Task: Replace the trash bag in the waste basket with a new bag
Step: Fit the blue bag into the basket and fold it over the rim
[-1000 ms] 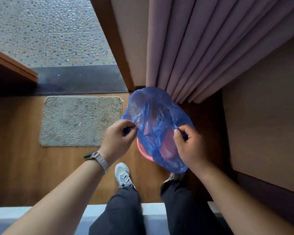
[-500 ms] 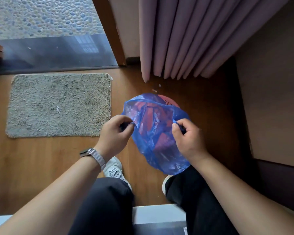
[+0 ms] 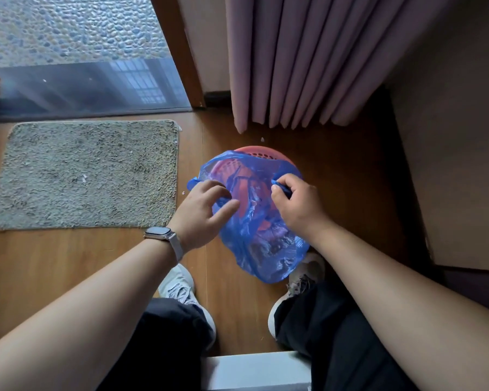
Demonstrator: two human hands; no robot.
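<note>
A translucent blue trash bag (image 3: pixel 261 244) hangs open between my hands, above a round pink waste basket (image 3: pixel 261 154) that stands on the wooden floor; only the basket's far rim shows past the bag. My left hand (image 3: pixel 202 211) pinches the bag's left edge, fingers partly spread, a watch on the wrist. My right hand (image 3: pixel 298 203) is closed on the bag's right edge. The bag's bottom sags toward my feet.
A grey doormat (image 3: pixel 85 173) lies on the floor to the left. A pink curtain (image 3: pixel 302 60) hangs just behind the basket, beside a wooden door frame (image 3: pixel 181 52) and glass door. A beige wall panel (image 3: pixel 449 150) closes the right side. My shoes and knees are below.
The view has tilted down and the bag with both hands has lowered over the basket, whose far rim now shows. My left fingers have loosened and spread on the bag's edge.
</note>
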